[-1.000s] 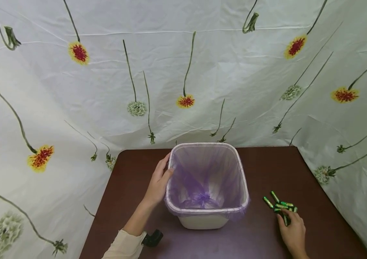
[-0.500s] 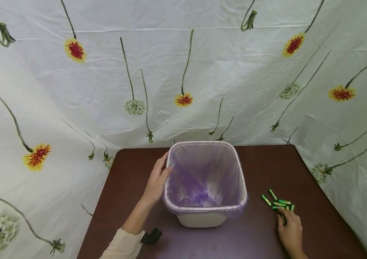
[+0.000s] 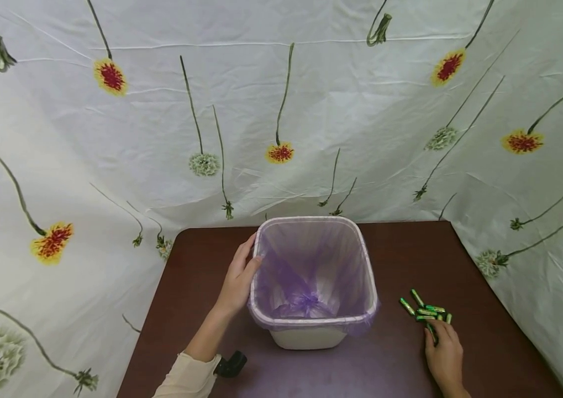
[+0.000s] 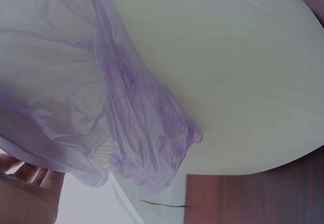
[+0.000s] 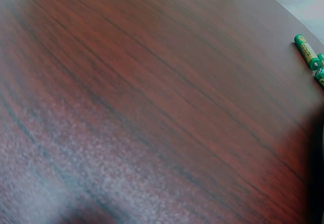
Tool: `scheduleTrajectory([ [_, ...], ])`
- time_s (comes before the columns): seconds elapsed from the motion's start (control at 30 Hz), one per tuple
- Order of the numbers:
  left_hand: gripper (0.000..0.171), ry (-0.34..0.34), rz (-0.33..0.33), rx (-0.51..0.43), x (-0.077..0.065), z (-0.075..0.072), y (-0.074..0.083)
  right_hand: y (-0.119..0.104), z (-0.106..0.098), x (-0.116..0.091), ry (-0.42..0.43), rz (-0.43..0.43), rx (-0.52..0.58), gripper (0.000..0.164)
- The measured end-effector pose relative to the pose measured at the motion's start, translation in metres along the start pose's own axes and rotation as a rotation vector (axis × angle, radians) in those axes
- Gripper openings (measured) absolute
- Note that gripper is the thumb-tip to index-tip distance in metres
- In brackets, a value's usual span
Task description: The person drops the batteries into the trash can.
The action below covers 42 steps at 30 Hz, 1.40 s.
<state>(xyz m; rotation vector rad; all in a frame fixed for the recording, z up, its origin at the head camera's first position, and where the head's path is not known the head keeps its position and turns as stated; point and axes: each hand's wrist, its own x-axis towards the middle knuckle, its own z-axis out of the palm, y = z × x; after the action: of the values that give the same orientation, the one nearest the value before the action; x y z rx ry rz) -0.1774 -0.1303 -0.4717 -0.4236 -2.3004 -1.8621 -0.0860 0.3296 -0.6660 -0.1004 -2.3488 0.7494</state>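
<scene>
A white trash bin [image 3: 308, 340] stands mid-table, lined with a thin purple bag [image 3: 306, 301] folded over its rim. My left hand [image 3: 237, 282] holds the bin's left rim, thumb at the top edge and fingers along the outside. In the left wrist view, its fingers [image 4: 50, 181] lie close under the overhanging bag. At the right, my right hand [image 3: 445, 354] pinches a green battery [image 3: 432, 333] between thumb and index finger. Several more green batteries [image 3: 407, 306] lie loosely heaped just past the fingertips; the right wrist view catches one battery [image 5: 306, 52] at its edge.
Both hands work over a dark brown wooden table [image 3: 390, 260]. A white cloth [image 3: 162, 110] printed with flowers hangs behind and around it. A black strap mount [image 3: 231, 365] sits on the left wrist, over a cream sleeve [image 3: 187, 378].
The head view has shifted slightly. My right hand has drawn back a little from the heap, with a battery now showing between thumb and finger. The left hand stays on the bin's rim.
</scene>
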Motion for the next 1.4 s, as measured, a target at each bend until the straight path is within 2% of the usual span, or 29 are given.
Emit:
scheduleTrajectory([
  [0.3, 0.056, 0.003, 0.002, -0.003, -0.001, 0.001, 0.001, 0.001, 0.001, -0.002, 0.049, -0.054, 0.015, 0.034],
  [0.57, 0.056, -0.001, -0.004, -0.007, -0.002, 0.002, 0.001, 0.002, 0.003, -0.004, 0.051, -0.127, 0.016, 0.034],
  [0.87, 0.057, 0.0, -0.011, -0.003, -0.001, 0.001, 0.001, 0.004, 0.004, -0.004, 0.009, -0.122, -0.046, 0.029],
  [1.1, 0.056, 0.002, -0.017, -0.006, 0.0, 0.001, 0.002, 0.003, 0.004, -0.001, 0.001, -0.145, -0.044, 0.03],
  [1.3, 0.056, 0.005, -0.021, 0.0, 0.001, 0.001, 0.002, 0.003, 0.0, 0.004, 0.04, -0.173, -0.021, 0.033],
  [1.4, 0.056, 0.008, -0.024, 0.001, 0.001, 0.0, 0.003, 0.002, -0.005, 0.009, 0.031, -0.16, -0.006, 0.034],
])
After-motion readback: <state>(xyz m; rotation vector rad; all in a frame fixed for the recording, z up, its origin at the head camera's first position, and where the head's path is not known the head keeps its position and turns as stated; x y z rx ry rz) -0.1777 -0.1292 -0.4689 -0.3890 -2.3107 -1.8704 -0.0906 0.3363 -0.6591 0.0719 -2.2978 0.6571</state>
